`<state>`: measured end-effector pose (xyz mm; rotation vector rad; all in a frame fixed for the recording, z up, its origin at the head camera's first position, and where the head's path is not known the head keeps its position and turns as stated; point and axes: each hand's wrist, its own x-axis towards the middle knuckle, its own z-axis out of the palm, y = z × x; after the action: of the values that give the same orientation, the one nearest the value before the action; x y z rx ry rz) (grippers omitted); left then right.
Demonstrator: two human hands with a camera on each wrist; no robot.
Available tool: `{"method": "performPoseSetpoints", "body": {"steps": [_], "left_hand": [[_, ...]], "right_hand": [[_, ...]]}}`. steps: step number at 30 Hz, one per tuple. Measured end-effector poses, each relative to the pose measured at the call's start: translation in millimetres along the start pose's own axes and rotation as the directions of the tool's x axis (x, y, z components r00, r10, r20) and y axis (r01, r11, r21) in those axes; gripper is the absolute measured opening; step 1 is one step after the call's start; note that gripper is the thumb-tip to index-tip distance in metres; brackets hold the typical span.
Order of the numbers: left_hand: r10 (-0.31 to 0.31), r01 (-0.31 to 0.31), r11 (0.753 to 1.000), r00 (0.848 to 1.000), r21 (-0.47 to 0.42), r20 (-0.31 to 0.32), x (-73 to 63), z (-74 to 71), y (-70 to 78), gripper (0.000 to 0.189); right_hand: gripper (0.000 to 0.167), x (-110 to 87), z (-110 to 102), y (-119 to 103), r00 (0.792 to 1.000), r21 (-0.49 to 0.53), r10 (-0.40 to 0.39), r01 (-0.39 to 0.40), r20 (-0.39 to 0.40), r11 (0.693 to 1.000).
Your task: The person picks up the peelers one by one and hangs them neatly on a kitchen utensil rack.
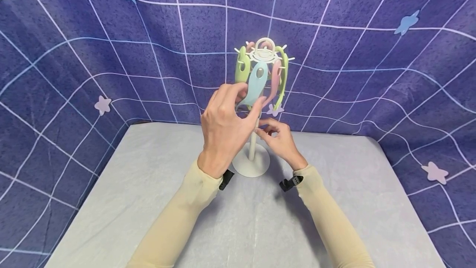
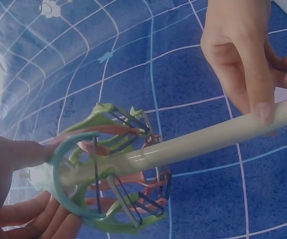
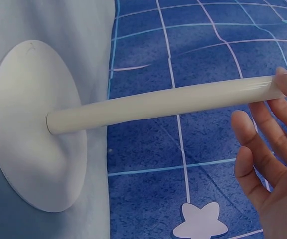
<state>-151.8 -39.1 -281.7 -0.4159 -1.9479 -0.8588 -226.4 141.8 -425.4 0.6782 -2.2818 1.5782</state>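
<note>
A white stand (image 1: 252, 150) stands upright on its round base, and Y-shaped peelers hang in a ring from the hooks at its top. My left hand (image 1: 225, 121) holds the light blue peeler (image 1: 255, 82) by its lower, bladed end, thumb on one side and fingers on the other. Its handle hole is up at a hook. Lower down, my right hand (image 1: 279, 139) pinches the pole (image 3: 183, 102) between thumb and fingers. Beside the blue one hang a green peeler (image 1: 242, 71) and a pink peeler (image 1: 275, 80).
The stand's round base (image 3: 34, 164) rests on a table with a pale grey cloth (image 1: 156, 168). Close behind rises a blue curtain (image 1: 178, 82) with a line grid and stars. Another green peeler (image 1: 284, 73) hangs on the ring's right side.
</note>
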Motion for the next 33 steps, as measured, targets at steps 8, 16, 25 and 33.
{"method": "performPoseSetpoints", "body": {"steps": [8, 16, 25, 33], "left_hand": [[0.000, 0.000, 1.000, 1.000, -0.011, 0.021, -4.0, -2.1, 0.7, 0.031], [-0.003, 0.003, 1.000, 0.999, -0.001, 0.040, -20.1, -16.5, -7.5, 0.027], [-0.004, 0.031, 0.991, 0.980, -0.132, 0.199, -67.4, -36.5, -37.9, 0.019], [-0.100, 0.119, 0.992, 0.938, -0.039, 0.331, -121.9, -57.5, -89.7, 0.014]], "right_hand": [[0.021, -0.8, -0.5, -1.4, 1.000, 0.009, 0.001, -0.001, -0.002, 1.000], [0.018, -2.0, 1.2, -0.5, 1.000, 0.012, 0.009, -0.009, 0.006, 1.000], [0.018, -5.2, 0.5, -1.2, 1.000, 0.029, 0.017, -0.016, -0.017, 0.999], [0.041, -29.1, -16.6, 4.1, 0.998, -0.079, -0.005, 0.010, 0.061, 0.997]]}}
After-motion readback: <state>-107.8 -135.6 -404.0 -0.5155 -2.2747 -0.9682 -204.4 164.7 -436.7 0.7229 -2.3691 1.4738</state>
